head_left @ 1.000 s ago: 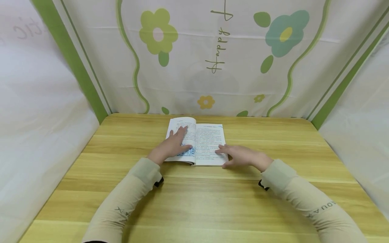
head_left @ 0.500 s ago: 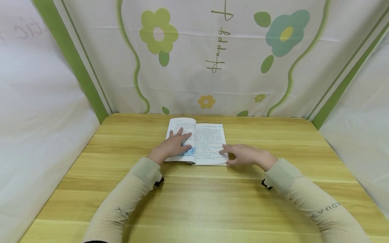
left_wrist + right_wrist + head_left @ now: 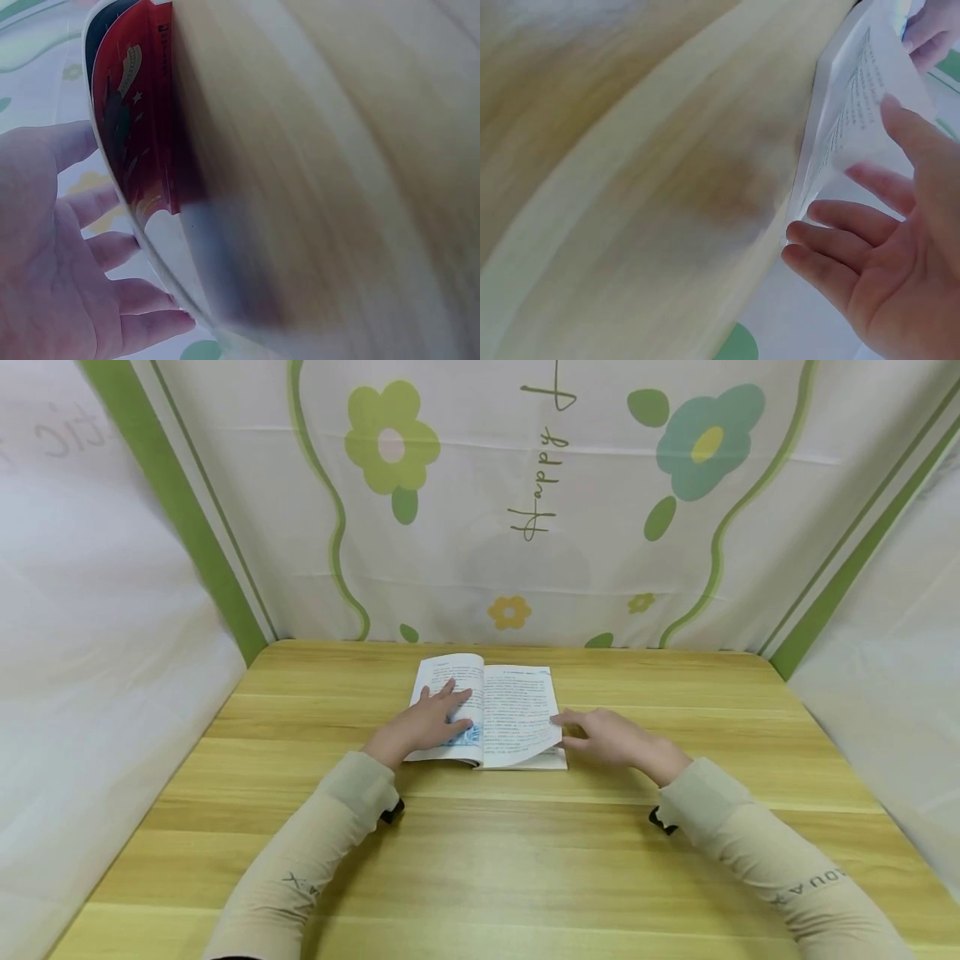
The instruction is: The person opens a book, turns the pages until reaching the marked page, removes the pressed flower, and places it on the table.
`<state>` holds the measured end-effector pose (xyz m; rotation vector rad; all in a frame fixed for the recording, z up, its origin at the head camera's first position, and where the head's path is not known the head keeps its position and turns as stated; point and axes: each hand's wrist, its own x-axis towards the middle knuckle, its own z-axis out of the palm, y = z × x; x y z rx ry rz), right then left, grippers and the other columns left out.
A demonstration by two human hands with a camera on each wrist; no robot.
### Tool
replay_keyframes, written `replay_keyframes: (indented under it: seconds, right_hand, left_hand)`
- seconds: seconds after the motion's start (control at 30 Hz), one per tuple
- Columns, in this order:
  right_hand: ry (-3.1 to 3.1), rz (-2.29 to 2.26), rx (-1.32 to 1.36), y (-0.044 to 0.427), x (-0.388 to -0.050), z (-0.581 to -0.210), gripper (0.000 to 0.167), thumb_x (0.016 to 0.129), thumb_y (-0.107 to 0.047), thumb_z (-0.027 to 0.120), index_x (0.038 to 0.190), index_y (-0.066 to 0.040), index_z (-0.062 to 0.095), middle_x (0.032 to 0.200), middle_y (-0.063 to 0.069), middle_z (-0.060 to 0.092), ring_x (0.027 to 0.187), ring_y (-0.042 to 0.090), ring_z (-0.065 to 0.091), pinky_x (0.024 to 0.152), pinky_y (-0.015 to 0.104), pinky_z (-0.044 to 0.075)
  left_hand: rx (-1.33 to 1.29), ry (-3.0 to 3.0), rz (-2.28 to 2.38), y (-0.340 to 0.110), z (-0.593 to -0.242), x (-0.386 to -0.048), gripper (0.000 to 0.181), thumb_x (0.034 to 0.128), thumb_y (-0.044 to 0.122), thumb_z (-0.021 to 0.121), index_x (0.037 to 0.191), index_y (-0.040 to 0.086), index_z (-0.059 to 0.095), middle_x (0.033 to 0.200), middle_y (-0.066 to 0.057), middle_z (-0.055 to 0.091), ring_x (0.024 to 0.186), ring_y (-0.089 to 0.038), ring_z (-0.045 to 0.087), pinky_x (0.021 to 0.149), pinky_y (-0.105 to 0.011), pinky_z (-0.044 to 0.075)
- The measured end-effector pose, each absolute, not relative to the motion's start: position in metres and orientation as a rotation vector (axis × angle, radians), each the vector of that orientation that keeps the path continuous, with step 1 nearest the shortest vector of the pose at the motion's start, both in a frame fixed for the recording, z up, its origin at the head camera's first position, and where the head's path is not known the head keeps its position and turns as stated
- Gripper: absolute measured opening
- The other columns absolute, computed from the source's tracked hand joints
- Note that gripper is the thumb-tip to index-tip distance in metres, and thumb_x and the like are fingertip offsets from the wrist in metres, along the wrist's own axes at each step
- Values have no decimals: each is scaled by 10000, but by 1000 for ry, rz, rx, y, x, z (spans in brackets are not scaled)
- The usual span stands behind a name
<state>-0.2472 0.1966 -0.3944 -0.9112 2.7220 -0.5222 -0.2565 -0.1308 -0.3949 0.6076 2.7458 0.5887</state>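
Observation:
An open book lies on the wooden table, printed text on both pages and a blue picture low on the left one. With fingers spread, my left hand rests flat on the left page. From below, the left wrist view shows the book's red cover bent up above the table beside that hand. At the book's right edge my right hand pinches a page between thumb and index finger. That page's lower corner is lifted, baring the sheets underneath. The other right fingers reach beside the book's edge.
The wooden table extends around the book on all sides. Behind it hangs a white curtain with flowers and lettering. White cloth walls with green bands stand at left and right.
My right hand has drawn slightly right from on the right page to its edge, and the page's lower right corner has come up. The left fingers shifted slightly on the left page.

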Motion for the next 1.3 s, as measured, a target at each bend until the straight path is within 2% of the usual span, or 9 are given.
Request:
replay_keyframes:
  seconds: [0.1,0.33,0.5,0.57,0.7,0.77,0.97,1.07,1.3]
  right_hand:
    - [2739,-568,-905,195,-249,-394,462,1043,-269,629,1425,-11,593,1356,248,621,825,205,605,841,435,508]
    - [2744,-689,-877,189,-249,-388,536,1051,-354,604,1479,-38,544,1177,264,693,706,196,509,886,459,472]
    - [2734,-822,-937,177,-247,-385,625,1046,-401,601,1560,-82,444,1470,232,532,1011,328,663,1064,530,438]
    - [2726,-868,-979,170,-246,-383,655,1038,-395,616,1584,-102,407,1565,186,430,1227,355,601,1104,547,403]
    - [2698,-908,-1042,156,-245,-381,678,1031,-348,640,1609,-128,362,1597,147,390,1302,359,561,1121,526,391]
    - [2686,-900,-1066,150,-245,-381,677,1036,-335,634,1613,-125,350,1604,138,378,1409,354,449,1134,524,374]
    - [2613,-852,-1159,134,-244,-384,654,1047,-326,614,1605,-99,358,1639,149,288,1476,347,332,1171,515,313]
    - [2603,-794,-1194,129,-244,-388,638,1046,-329,616,1584,-72,393,1643,167,280,1477,349,332,1172,509,313]
    - [2557,-713,-1183,115,-242,-390,610,1048,-371,604,1561,-84,442,1657,122,269,1507,353,265,1196,510,262]
  left_hand:
    - [621,2743,596,-131,-395,-257,653,1076,367,543,1623,104,304,1680,-205,113,1540,-376,117,1224,-564,27]
    - [619,2747,603,-130,-396,-258,646,1075,359,546,1619,99,315,1681,-171,160,1545,-321,157,1229,-542,3]
    - [600,2737,616,-133,-396,-258,647,1076,359,543,1623,105,309,1686,-157,153,1545,-318,161,1231,-536,1]
    - [594,2730,625,-134,-395,-258,649,1075,359,543,1624,107,305,1688,-156,143,1544,-329,156,1230,-539,8]
    - [588,2715,642,-135,-395,-258,651,1076,371,536,1627,117,302,1691,-160,128,1541,-378,133,1226,-559,34]
    - [578,2711,646,-135,-396,-258,645,1080,380,524,1629,126,301,1693,-156,126,1539,-404,111,1224,-568,49]
    - [581,2703,688,-135,-397,-258,597,1129,444,292,1628,117,298,1690,-149,153,1554,-314,124,1236,-524,20]
    - [570,2703,721,-134,-396,-257,656,1115,525,189,1628,133,301,1692,-135,149,1551,-341,109,1237,-520,37]
    - [523,2732,807,-132,-394,-255,729,1089,597,165,1663,149,126,1709,-108,63,1528,-458,64,1225,-560,105]
